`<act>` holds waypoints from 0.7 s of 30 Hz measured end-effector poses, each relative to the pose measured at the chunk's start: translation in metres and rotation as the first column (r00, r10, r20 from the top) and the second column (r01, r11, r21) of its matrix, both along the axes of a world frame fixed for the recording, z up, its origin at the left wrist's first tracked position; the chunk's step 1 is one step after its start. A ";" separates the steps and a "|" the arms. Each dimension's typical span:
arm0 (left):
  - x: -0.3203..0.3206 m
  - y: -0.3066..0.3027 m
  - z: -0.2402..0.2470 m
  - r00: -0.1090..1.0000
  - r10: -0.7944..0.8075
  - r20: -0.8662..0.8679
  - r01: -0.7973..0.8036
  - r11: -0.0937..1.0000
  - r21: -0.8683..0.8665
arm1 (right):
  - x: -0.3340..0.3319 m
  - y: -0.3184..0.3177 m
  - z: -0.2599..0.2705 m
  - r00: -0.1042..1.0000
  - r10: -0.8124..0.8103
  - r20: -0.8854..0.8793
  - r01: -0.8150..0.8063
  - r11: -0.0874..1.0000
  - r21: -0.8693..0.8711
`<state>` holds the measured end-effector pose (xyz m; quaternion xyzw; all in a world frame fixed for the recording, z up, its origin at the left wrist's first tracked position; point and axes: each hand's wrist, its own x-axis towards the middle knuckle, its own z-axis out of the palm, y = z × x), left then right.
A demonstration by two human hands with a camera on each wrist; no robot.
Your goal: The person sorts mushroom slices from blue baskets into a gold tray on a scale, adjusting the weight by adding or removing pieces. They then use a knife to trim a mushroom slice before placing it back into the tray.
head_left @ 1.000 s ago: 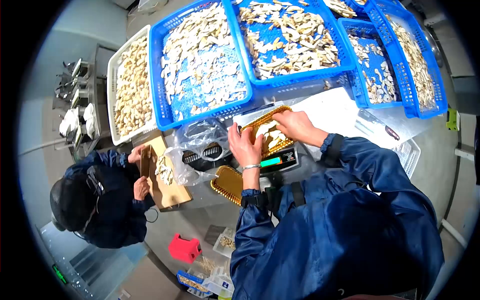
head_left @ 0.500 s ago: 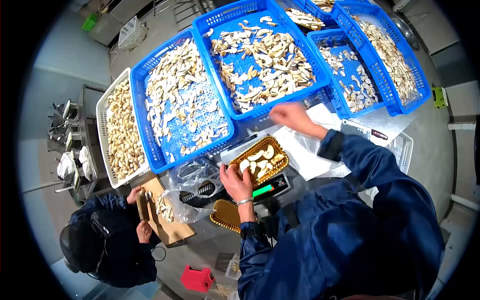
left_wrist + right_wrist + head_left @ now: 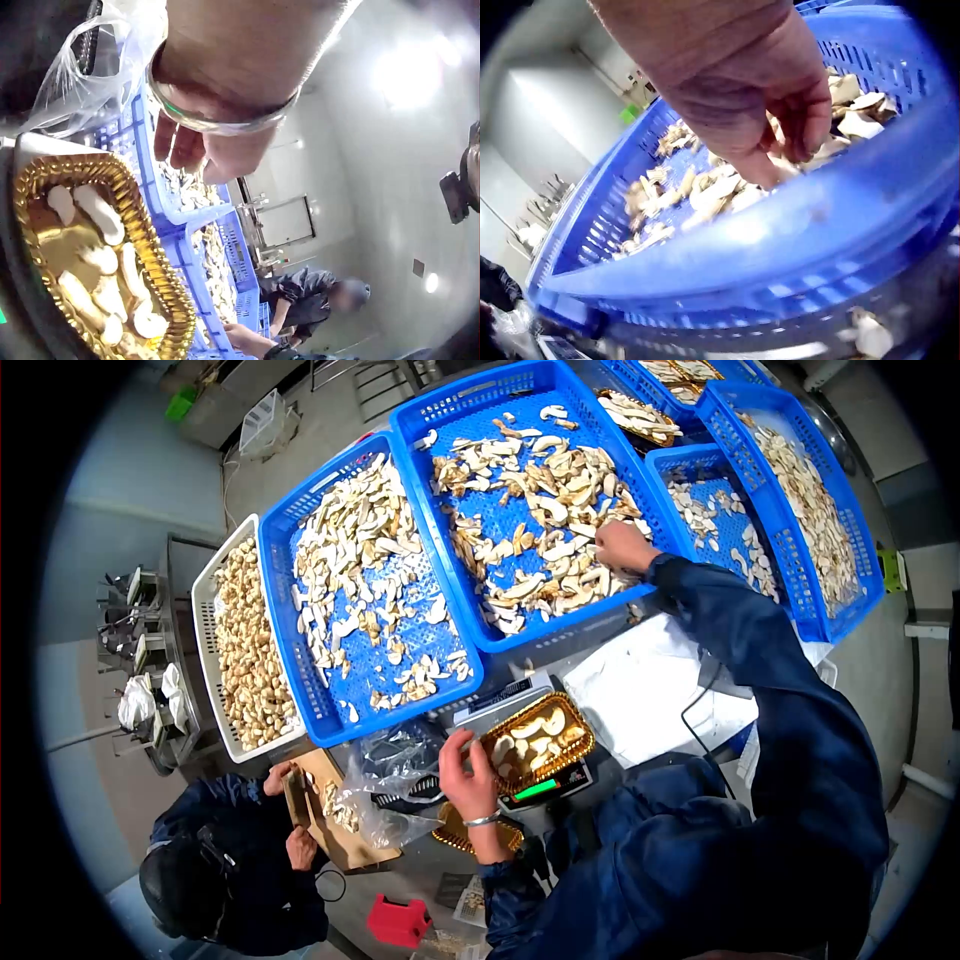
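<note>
My right hand (image 3: 624,546) reaches into the middle blue basket (image 3: 445,575) of sliced mushrooms. The right wrist view has the hand (image 3: 750,90) with its thumb and fingers pinching a pale mushroom slice (image 3: 777,129) among the others. A gold tray (image 3: 577,754) holding several slices sits on a scale with a lit green display (image 3: 535,790). Beside the tray's left edge, my left hand (image 3: 466,780) hovers with loosely bent fingers, holding nothing. In the left wrist view that hand (image 3: 210,146) stands apart from the gold tray (image 3: 142,221).
Left of the middle basket are another blue basket (image 3: 290,690) and a white one (image 3: 208,660); more blue baskets (image 3: 735,420) lie right. White sheets (image 3: 640,685), a plastic bag (image 3: 385,820) and another gold tray (image 3: 452,830) surround the scale. A person (image 3: 235,860) works at a board (image 3: 365,850).
My right hand has left the gold tray and moved up into the middle blue basket, where it pinches a slice. My left hand has come slightly away from the tray's edge.
</note>
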<state>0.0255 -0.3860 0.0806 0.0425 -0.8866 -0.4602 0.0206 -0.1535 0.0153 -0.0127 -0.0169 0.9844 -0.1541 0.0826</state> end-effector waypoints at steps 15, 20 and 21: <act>-0.191 0.113 -0.058 0.843 -0.495 0.211 0.538 0.770 -0.344 | -0.042 0.009 0.023 0.989 0.069 0.132 -0.037 0.973 -0.226; -0.209 0.150 -0.119 0.785 -0.515 0.345 0.619 0.623 -0.479 | -0.038 0.024 0.049 0.795 0.010 0.606 0.603 0.093 -0.792; -0.209 0.152 -0.122 0.753 -0.546 0.368 0.656 0.572 -0.493 | -0.040 0.024 0.050 0.768 0.018 0.640 0.638 -0.098 -0.764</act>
